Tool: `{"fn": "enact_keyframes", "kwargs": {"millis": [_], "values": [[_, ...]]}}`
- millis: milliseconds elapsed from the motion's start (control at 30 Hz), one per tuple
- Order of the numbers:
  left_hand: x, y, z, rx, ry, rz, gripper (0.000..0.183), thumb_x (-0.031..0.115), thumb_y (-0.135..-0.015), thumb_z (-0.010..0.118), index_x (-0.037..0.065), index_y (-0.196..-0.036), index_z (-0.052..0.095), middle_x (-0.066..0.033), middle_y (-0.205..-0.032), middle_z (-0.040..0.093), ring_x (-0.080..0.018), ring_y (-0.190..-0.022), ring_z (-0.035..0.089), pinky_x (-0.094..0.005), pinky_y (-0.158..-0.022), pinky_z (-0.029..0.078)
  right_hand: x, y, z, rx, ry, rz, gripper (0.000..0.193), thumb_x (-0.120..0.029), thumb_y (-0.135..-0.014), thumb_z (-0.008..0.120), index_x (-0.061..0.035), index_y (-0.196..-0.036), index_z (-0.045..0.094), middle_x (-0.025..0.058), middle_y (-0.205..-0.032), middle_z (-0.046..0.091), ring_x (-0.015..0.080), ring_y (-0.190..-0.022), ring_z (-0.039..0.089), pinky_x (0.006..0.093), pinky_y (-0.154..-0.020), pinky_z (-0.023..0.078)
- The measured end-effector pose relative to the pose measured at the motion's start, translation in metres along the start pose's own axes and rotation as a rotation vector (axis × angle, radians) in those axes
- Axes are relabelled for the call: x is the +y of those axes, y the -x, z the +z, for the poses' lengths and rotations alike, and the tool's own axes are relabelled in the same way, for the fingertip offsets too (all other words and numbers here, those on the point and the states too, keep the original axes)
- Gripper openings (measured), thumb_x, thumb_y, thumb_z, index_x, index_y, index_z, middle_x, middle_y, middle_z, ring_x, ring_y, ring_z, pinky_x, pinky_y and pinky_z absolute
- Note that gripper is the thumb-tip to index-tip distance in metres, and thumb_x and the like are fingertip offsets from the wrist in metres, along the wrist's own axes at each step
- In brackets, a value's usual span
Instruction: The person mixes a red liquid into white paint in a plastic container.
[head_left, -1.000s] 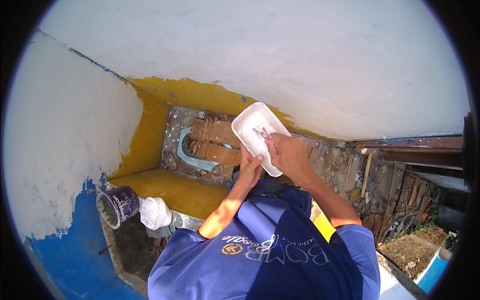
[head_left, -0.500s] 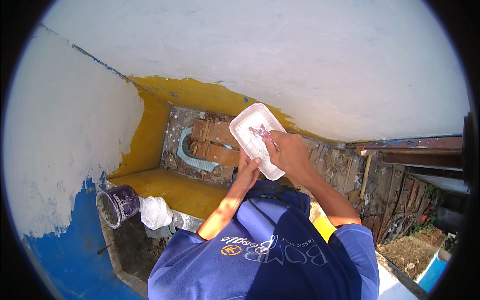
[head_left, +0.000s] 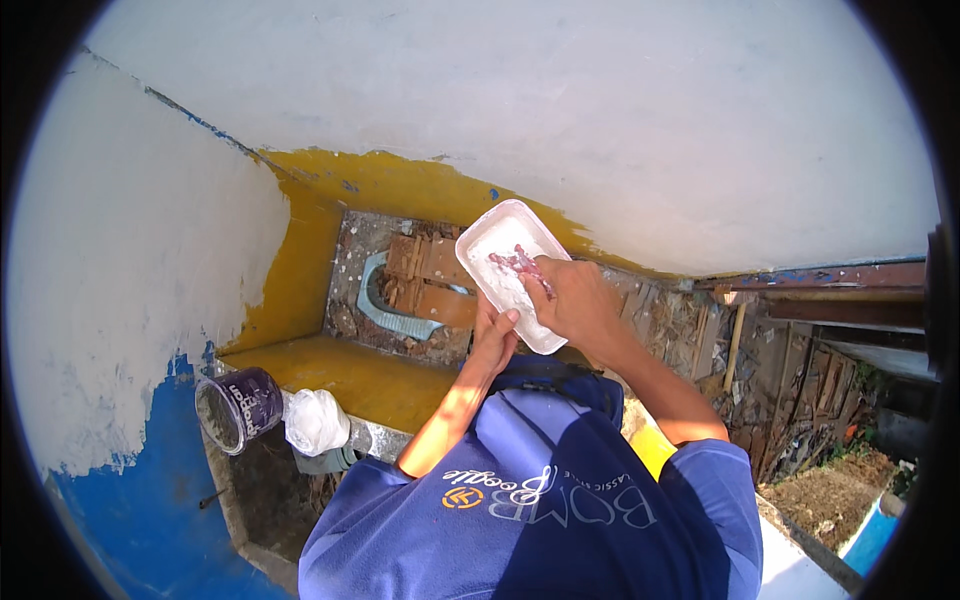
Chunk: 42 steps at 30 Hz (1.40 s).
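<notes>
My left hand (head_left: 492,338) holds a shallow white tub (head_left: 546,344) from its near left side, fingers under it and thumb along its wall. White paste or powder (head_left: 492,243) coats the tub's bottom; I cannot tell which. My right hand (head_left: 585,308) reaches in over the tub's right side, fingers closed on a reddish, white-smeared piece (head_left: 517,262). The end of this piece lies against the white material. Its exact kind cannot be made out, and my fingers hide part of it.
Ahead stands a white-coated wall (head_left: 640,120) with a yellow lower band (head_left: 400,180). Below lie a pale blue squat toilet (head_left: 395,322) and broken boards (head_left: 445,265). A dark paint bucket (head_left: 250,402) and white plastic bag (head_left: 316,422) sit at left. Wood scraps (head_left: 735,345) lie right.
The tub and both hands have shifted very slightly up in the picture. The reddish piece sits a little farther left, still in my right hand.
</notes>
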<state>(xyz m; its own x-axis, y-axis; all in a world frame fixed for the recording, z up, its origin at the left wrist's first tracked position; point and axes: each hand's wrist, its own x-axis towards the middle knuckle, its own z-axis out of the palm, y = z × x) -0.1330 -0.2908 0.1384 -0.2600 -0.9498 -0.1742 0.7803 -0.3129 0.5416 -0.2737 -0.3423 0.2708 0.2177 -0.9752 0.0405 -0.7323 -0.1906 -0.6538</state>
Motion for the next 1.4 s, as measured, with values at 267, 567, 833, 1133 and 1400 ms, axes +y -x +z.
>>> {"fn": "enact_keyframes", "kwargs": {"millis": [267, 567, 833, 1133, 1400], "values": [[0.003, 0.002, 0.002, 0.002, 0.019, 0.005, 0.092, 0.011, -0.084, 0.069, 0.014, -0.155, 0.010, -0.0112, -0.149, 0.034, -0.0250, -0.136, 0.041, -0.0417, -0.111, 0.040, -0.001, 0.004, 0.008, -0.014, 0.016, -0.060, 0.022, -0.020, -0.087, 0.063, 0.0019, -0.083, 0.065, 0.0233, -0.068, 0.062, 0.0426, -0.062, 0.061, 0.0489, -0.059, 0.048], [0.007, 0.007, 0.009, 0.031, 0.006, 0.009, 0.095, 0.013, -0.082, 0.073, 0.014, -0.154, 0.010, -0.0109, -0.147, 0.038, -0.0242, -0.135, 0.043, -0.0403, -0.108, 0.043, 0.004, -0.005, -0.006, 0.120, 0.068, -0.190, 0.019, -0.016, -0.089, 0.059, 0.0007, -0.085, 0.065, 0.0206, -0.074, 0.066, 0.0390, -0.065, 0.064, 0.0473, -0.059, 0.050], [0.006, 0.010, 0.018, 0.060, -0.038, 0.086, 0.091, 0.017, -0.084, 0.074, 0.012, -0.152, 0.013, -0.0112, -0.146, 0.040, -0.0227, -0.133, 0.045, -0.0386, -0.107, 0.045, 0.012, 0.015, 0.008, 0.030, 0.227, -0.095, 0.020, -0.015, -0.090, 0.058, 0.0021, -0.082, 0.063, 0.0215, -0.073, 0.064, 0.0393, -0.063, 0.063, 0.0475, -0.057, 0.049], [0.005, 0.014, 0.016, 0.082, -0.009, 0.029, 0.089, 0.013, -0.087, 0.070, 0.016, -0.153, 0.009, -0.0116, -0.147, 0.038, -0.0225, -0.135, 0.042, -0.0390, -0.109, 0.043, -0.001, 0.012, 0.023, 0.018, 0.050, 0.025, 0.020, -0.018, -0.087, 0.061, 0.0006, -0.079, 0.065, 0.0232, -0.064, 0.060, 0.0431, -0.060, 0.061, 0.0495, -0.057, 0.047], [0.004, 0.017, 0.006, 0.066, -0.004, -0.007, 0.087, 0.019, -0.086, 0.068, 0.013, -0.153, 0.013, -0.0112, -0.149, 0.034, -0.0243, -0.137, 0.039, -0.0403, -0.114, 0.037, -0.016, 0.008, -0.005, -0.076, 0.067, -0.046, 0.021, -0.018, -0.086, 0.063, 0.0017, -0.079, 0.064, 0.0241, -0.064, 0.059, 0.0432, -0.060, 0.060, 0.0497, -0.057, 0.046]]}}
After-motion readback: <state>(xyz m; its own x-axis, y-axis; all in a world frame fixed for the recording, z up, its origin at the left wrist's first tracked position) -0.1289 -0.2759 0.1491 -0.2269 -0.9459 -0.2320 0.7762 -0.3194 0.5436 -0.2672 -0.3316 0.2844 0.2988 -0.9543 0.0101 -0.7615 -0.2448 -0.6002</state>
